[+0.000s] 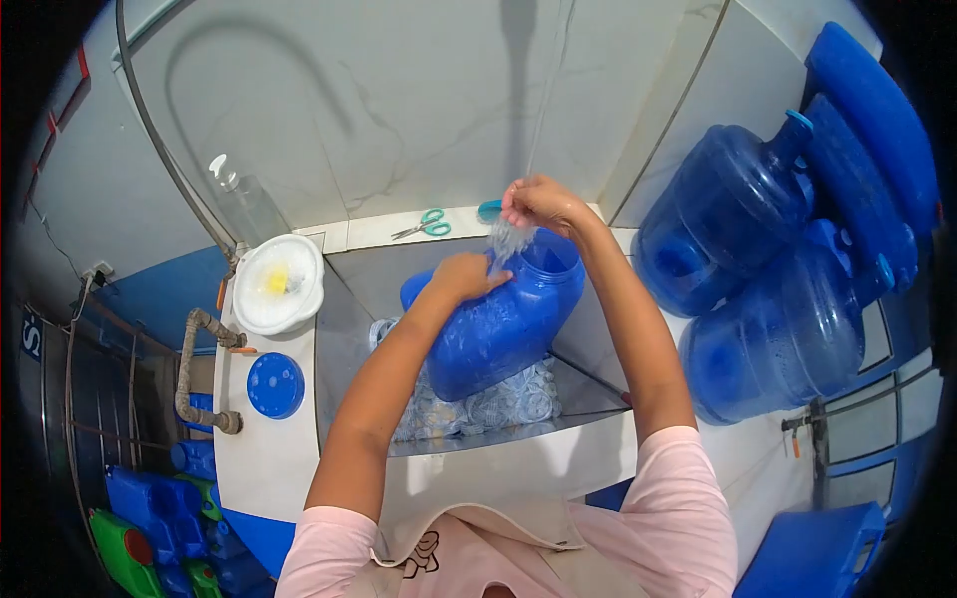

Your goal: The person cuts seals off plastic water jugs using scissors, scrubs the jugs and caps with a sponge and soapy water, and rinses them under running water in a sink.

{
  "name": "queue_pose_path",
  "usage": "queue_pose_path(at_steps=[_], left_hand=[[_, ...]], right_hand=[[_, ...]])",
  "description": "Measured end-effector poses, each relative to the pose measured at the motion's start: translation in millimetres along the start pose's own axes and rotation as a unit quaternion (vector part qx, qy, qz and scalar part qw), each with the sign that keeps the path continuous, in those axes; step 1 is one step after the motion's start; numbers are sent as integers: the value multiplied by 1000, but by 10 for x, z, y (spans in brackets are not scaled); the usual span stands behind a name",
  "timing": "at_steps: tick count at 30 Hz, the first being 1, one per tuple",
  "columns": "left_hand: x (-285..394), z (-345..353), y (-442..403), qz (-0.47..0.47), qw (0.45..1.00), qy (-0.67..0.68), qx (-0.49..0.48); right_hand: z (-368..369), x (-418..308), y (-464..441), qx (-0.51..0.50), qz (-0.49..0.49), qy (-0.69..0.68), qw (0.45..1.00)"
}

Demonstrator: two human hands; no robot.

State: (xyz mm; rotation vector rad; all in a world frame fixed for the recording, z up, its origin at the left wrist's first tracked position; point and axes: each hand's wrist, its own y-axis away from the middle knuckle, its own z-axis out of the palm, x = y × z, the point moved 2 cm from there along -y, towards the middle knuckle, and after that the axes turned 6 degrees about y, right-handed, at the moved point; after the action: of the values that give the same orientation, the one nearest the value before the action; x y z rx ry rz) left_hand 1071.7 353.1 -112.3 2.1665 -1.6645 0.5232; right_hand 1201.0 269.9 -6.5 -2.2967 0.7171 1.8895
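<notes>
The blue jug (498, 344) is tipped over the sink (371, 267), probably so drips land there; left hand (467, 276) is on top, can't tell if it's clamped; right hand (543, 202) has fingers bunched together near the mouth (555, 276); scissors (431, 226) sit handy behind.

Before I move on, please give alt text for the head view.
A person's left hand rests on a tilted blue plastic jug with a wide open mouth, over a rectangular grey sink; the right hand is near that mouth, beside an unclear whitish translucent blur. Two large transparent blue water bottles are to the right.
</notes>
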Motion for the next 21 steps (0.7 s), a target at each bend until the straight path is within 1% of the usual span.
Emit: queue_pose_path(at_steps=[1,3,4,5,6,7,8,9,10,12,13,14,15,16,17,19,20,21], left_hand=[[-16,-1,45,0,1000,-2,-1],[-27,-1,151,8,998,19,-57],[-23,5,204,8,998,14,-53],[-11,18,274,-4,997,66,-30],[3,34,345,-15,993,118,-5],[-44,139,368,-15,993,115,3],[-81,226,391,-10,990,123,71],[-107,288,424,-6,982,130,139],[-64,288,473,-6,981,128,149],[5,282,579,-91,966,228,83],[5,243,635,-91,965,227,95],[21,224,684,-59,956,282,61],[29,229,744,-25,941,335,28],[-30,249,826,12,953,298,45],[-107,260,936,49,963,258,65],[-361,393,1261,59,950,243,186],[-534,453,1433,5,933,305,191],[-712,511,1618,-50,909,365,195]], right_hand=[[4,15,11,2,2,1,1000],[3,40,7,4,-3,2,1000],[-2,99,-32,21,-5,41,999],[5,154,-70,38,-7,79,996],[33,184,-85,38,-14,82,996],[70,223,-84,38,-24,76,996],[128,277,-68,37,-33,71,996],[224,383,-60,42,-113,220,968],[361,483,-8,47,-191,363,911],[720,703,248,-50,-208,502,838],[850,814,365,31,-259,536,803],[944,898,455,112,-308,562,760],[961,886,516,170,-330,529,763],[949,883,564,228,-352,491,763],[953,949,594,226,-365,493,757],[880,1152,565,241,-252,570,744],[873,1158,588,241,-264,568,741],[867,1166,612,248,-251,585,731]])
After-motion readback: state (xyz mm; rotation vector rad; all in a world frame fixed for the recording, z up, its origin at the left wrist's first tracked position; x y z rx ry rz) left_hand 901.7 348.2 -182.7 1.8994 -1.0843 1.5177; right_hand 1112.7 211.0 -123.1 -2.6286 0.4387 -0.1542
